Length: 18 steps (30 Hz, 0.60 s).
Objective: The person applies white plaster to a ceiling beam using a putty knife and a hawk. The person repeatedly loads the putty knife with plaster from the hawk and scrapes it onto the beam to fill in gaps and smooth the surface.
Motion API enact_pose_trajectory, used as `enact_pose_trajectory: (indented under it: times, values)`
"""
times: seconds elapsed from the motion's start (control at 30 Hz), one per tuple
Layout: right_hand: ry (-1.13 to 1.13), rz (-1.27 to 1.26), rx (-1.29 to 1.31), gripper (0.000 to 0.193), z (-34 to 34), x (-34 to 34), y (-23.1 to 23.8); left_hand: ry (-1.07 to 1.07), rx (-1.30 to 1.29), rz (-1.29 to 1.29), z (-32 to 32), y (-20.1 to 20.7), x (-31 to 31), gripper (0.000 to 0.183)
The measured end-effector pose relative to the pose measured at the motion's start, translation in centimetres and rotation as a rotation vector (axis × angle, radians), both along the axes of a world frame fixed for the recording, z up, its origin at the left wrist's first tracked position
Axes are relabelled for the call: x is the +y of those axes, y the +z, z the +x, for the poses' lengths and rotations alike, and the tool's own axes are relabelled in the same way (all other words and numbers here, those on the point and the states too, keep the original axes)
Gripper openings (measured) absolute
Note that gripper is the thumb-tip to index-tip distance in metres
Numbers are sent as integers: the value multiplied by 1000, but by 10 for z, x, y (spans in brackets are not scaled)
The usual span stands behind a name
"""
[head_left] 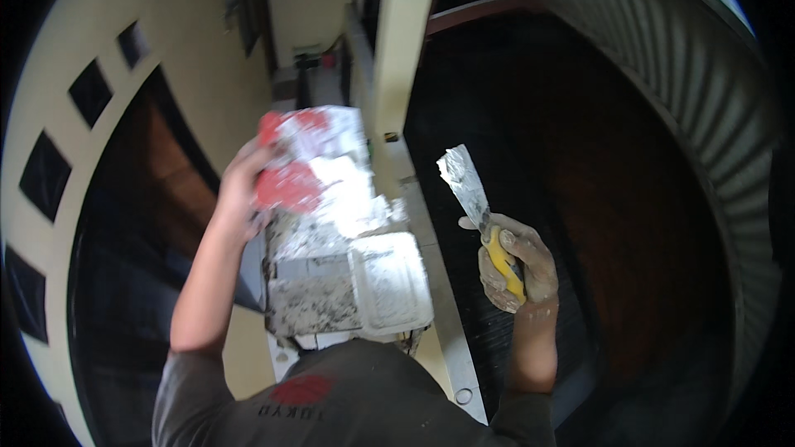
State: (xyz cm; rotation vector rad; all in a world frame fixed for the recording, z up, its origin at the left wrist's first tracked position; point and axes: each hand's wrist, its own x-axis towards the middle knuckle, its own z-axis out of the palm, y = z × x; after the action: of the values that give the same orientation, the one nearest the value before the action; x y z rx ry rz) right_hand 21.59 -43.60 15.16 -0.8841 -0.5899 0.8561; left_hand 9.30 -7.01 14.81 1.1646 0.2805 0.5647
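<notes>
My left hand (242, 186) is closed on the edge of a red and white plastic bag (290, 186), raised over a paint-spattered board in front of me. The bag's lower part is bright and blurred, so where it ends cannot be made out. To the right, my right hand (537, 265) grips the yellow handle of a putty knife (465, 184), its blade pointing up and smeared with white paste. Pale, dried smears coat the fingers of that hand. Closest to my body, a shallow white rectangular tray (358, 281) rests on the board (310, 306), apart from both hands.
A cream wall (186, 58) with small dark square openings and a large dark arched opening runs along the left. A cream post (406, 41) rises ahead beside a narrow ledge (439, 314). Right of the ledge lies a dark area, with corrugated roofing (704, 116) beyond.
</notes>
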Motion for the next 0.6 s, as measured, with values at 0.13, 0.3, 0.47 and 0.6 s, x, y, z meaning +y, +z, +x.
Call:
enact_pose_trajectory:
  times: [0.13, 0.3, 0.47, 0.6]
  values:
    - [-128, 139, 4, 46, 20, -32, 28, 133, -123, -31, -23, -58, 23, 55]
    - [-516, 13, -267, 43, 43, -91, 136, 218, -88, 32, -56, -127, 41, 58]
    - [-555, 81, -339, 40, 81, -185, 274, 268, -101, -17, -63, -156, 35, 51]
    - [-599, -56, -490, 35, 89, -212, 334, 275, -118, 45, -59, -162, 37, 50]
